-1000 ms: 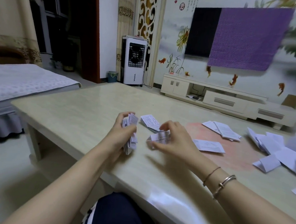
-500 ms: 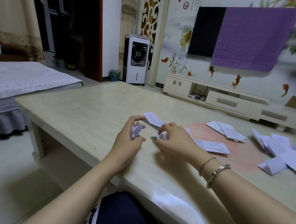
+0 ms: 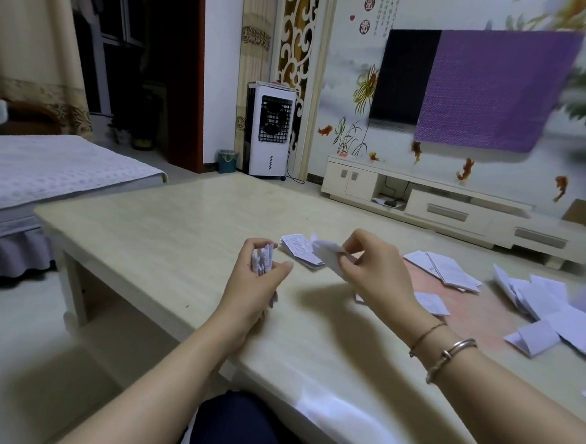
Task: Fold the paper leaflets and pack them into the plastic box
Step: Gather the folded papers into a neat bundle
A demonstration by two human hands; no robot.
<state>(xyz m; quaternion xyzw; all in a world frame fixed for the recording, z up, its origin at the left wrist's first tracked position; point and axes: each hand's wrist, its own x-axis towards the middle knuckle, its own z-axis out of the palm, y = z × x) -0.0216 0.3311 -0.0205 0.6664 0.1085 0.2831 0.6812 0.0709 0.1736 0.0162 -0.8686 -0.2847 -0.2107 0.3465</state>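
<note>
I see the table [image 3: 167, 234] with loose leaflets [image 3: 550, 306] scattered at its right side. My left hand [image 3: 257, 281] is curled tight around a bundle of folded leaflets [image 3: 263, 260]; my right hand [image 3: 374, 268] pinches one leaflet [image 3: 327, 253] just above the tabletop.

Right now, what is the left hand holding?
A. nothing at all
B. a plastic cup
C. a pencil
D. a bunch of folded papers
D: the left hand is closed around a small stack of folded leaflets held upright just above the table, their white edges poking out between thumb and fingers.
</note>
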